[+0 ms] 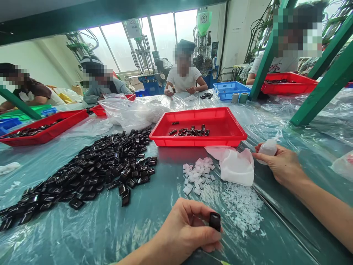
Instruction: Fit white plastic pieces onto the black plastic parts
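blue tray (234,95): landmark | two rolls (243,98): just in front of blue tray | green post (267,59): right of it | person in white T-shirt (183,80): left of it | fan (162,69): farther left, behind | hopper marked 5 (204,25): behind, higher up

Glossy black rectangular pieces (102,167) left on a green plastic-covered table (91,235), rectangular red plastic tray (198,141) centre, flat white squares (197,173) before it, soft white bundle (237,167) right of them, thin curved translucent slivers (242,206) before the bundle.

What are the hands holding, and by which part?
Left hand: black piece, by its left side. Right hand: white object, by its lower part.
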Tool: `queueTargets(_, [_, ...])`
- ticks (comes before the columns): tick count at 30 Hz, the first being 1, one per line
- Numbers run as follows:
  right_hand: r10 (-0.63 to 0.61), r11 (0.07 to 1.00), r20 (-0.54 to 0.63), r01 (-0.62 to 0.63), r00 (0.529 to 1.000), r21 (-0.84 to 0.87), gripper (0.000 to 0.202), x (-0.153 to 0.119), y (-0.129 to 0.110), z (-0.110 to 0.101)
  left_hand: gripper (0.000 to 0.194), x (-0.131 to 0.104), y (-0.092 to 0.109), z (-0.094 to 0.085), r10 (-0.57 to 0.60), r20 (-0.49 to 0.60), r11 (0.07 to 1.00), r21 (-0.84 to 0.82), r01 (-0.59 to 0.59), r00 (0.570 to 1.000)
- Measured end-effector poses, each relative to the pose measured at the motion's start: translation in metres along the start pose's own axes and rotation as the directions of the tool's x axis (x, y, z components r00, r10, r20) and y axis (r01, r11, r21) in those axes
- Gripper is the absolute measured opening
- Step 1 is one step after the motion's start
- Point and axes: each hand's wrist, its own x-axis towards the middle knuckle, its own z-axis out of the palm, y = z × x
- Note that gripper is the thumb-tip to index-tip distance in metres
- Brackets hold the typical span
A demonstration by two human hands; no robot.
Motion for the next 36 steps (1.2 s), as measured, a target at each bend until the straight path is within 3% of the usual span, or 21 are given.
queueTargets(7, [-0.042,0.994,-0.076,0.035,0.996,-0.100,0.022,0.003,0.005,0.000,0.036,0.001,0.004,0.000,0.002,-0.074,0.998,0.056,0.003,0.997])
queueTargets(8, [-0.067,0.991,-0.125,0.051,0.990,-0.126,0.030,0.004,0.000,-0.002,0.036,0.001,0.005,0.000,0.000,-0.078,0.998,0.062,0.005,0.997])
queueTargets(11, [-0.208,0.963,-0.286,0.144,0.935,-0.230,0.078,-0.001,-0.020,-0.005,0.037,0.002,0.004,0.000,-0.006,-0.095,0.997,0.074,0.013,0.995])
queueTargets(13, [-0.351,0.918,-0.308,0.261,0.884,-0.297,0.087,-0.013,-0.037,-0.005,0.037,0.002,0.003,0.000,-0.008,-0.101,0.997,0.078,0.016,0.995])
queueTargets(15, [-0.501,0.845,-0.216,0.420,0.838,-0.332,0.066,-0.031,-0.053,-0.001,0.036,0.003,0.002,0.000,-0.008,-0.106,0.997,0.079,0.017,0.994])
queueTargets(17, [-0.625,0.744,-0.001,0.596,0.780,-0.301,0.030,-0.051,-0.063,0.008,0.035,0.004,0.001,-0.001,-0.012,-0.107,0.997,0.076,0.021,0.994])
queueTargets(18, [-0.673,0.687,0.139,0.683,0.727,-0.247,0.014,-0.061,-0.066,0.013,0.035,0.005,0.001,-0.001,-0.015,-0.106,0.997,0.073,0.023,0.994])
queueTargets(21, [-0.703,0.558,0.457,0.821,0.544,-0.120,0.013,-0.080,-0.068,0.031,0.032,0.006,0.001,-0.001,-0.017,-0.099,0.998,0.063,0.023,0.995])
queueTargets(23, [-0.665,0.522,0.562,0.844,0.493,-0.122,0.021,-0.085,-0.065,0.040,0.028,0.006,0.001,0.000,-0.008,-0.098,0.998,0.053,0.014,0.995])
queueTargets(28, [-0.552,0.492,0.676,0.845,0.488,-0.208,0.028,-0.085,-0.059,0.047,0.020,0.005,0.000,0.005,0.002,-0.113,0.996,0.093,0.008,0.994])
queueTargets(32, [-0.506,0.489,0.704,0.838,0.499,-0.243,0.026,-0.087,-0.060,0.046,0.019,0.004,-0.004,0.004,0.007,-0.144,0.969,0.244,0.028,0.990])
queueTargets(36, [-0.485,0.498,0.707,0.827,0.515,-0.261,0.023,-0.088,-0.063,0.047,0.017,0.005,-0.006,0.003,0.075,-0.129,0.936,0.352,-0.025,0.989])
